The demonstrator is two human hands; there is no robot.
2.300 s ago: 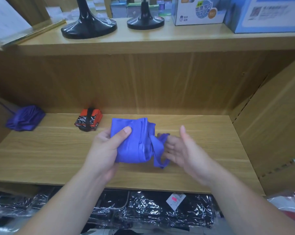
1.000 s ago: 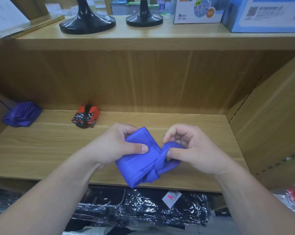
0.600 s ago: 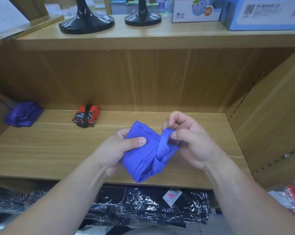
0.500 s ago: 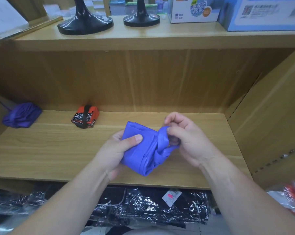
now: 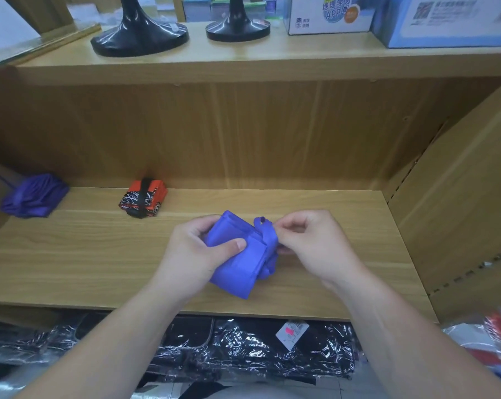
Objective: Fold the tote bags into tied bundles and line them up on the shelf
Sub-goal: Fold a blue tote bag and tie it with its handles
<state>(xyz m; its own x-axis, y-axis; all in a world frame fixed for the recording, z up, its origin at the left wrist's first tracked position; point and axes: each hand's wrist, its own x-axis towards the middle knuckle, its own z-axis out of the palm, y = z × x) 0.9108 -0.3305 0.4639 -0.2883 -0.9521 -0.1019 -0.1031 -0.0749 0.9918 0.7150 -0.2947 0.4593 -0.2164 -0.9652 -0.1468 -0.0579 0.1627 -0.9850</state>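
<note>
A folded blue tote bag (image 5: 237, 266) is held just above the wooden shelf (image 5: 99, 260), near its middle front. My left hand (image 5: 194, 254) grips the fold, thumb pressed on its top face. My right hand (image 5: 312, 243) pinches the bag's blue strap (image 5: 268, 236), which wraps round the right end of the fold. A tied red and black bundle (image 5: 143, 201) lies at the back of the shelf, left of centre. A purple bundle (image 5: 33, 195) sits in the far left corner.
Two black lamp bases (image 5: 139, 36) and printed boxes (image 5: 330, 14) stand on the upper shelf. Wooden walls close the shelf at the back and right (image 5: 459, 203). Black items in clear plastic (image 5: 243, 349) lie below the shelf's front edge.
The blue bag has turned flatter and its strap is now drawn tight over the right end. My right hand has moved from under the strap loop to pinching it at the top.
</note>
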